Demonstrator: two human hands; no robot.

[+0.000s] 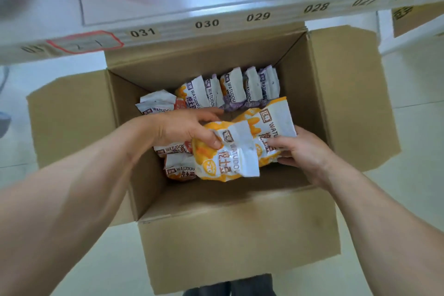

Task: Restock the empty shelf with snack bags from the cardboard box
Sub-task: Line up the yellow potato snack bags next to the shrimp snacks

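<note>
Left hand [185, 127] grips yellow bag [230, 151] (long axis toward shelf [168, 29]).

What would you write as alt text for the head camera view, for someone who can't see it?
Two bare hands lift yellow-and-white snack bags from an open brown cardboard box on the floor: the left hand grips one yellow snack bag, the right hand another. More purple and orange bags stand inside, below a white shelf edge numbered 031 to 027.
</note>
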